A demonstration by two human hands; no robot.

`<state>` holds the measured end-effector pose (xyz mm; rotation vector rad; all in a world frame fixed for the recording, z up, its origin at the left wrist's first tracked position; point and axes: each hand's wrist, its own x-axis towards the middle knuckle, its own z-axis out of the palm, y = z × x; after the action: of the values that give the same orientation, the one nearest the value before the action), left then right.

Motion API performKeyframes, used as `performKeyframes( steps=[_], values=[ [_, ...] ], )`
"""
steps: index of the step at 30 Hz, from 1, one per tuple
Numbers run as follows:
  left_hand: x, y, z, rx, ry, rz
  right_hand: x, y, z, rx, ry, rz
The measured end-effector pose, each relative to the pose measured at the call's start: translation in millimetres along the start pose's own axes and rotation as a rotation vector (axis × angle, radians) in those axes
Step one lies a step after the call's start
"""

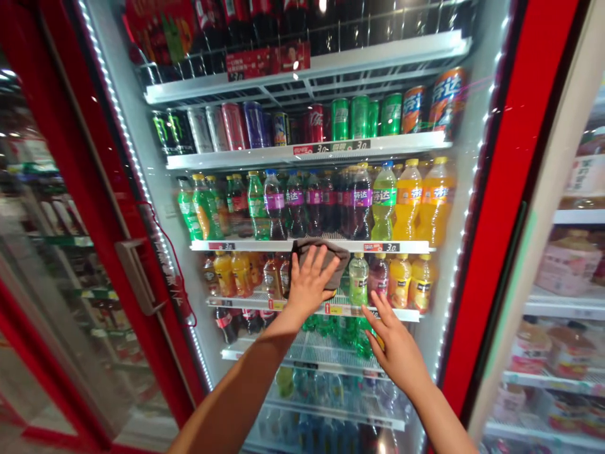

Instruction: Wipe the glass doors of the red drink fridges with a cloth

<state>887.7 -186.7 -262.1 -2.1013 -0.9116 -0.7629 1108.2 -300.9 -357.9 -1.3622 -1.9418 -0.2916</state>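
A dark grey cloth (336, 252) lies flat against the glass door of a drinks fridge, in front of the shelf with small juice bottles. My left hand (309, 277) presses on the cloth with its fingers spread. Lower and to the right, my right hand (390, 343) is held up with fingers apart and nothing in it, at or close to the glass near a green bottle (358, 280). Whether its fingertips touch the glass I cannot tell.
The fridge has a red frame (524, 164) and a metal handle (139, 277) on the left. Behind the glass stand shelves of cans (339, 118) and bottles (409, 195). An open shelf (546, 302) with packaged drinks is at the right.
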Motion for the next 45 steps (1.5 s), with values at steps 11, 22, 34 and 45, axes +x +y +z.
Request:
performKeyframes(
  steps=[11, 22, 34, 45],
  values=[
    [33.0, -17.9, -22.1, 0.03, 0.103, -0.428, -8.2, 8.8, -2.5, -0.094, -0.095, 0.034],
    [-2.4, 32.1, 8.6, -0.034, -0.101, 0.262, -14.8, 35.2, -26.6, -0.101, -0.065, 0.078],
    [76.2, 67.2, -8.1, -0.059, 0.086, -0.133, -20.3, 40.9, -26.0, -0.102, -0.101, 0.105],
    [24.4, 25.6, -1.6, -0.04, 0.012, 0.022, -28.7, 41.9, -25.8, -0.119, -0.102, 0.105]
  ],
)
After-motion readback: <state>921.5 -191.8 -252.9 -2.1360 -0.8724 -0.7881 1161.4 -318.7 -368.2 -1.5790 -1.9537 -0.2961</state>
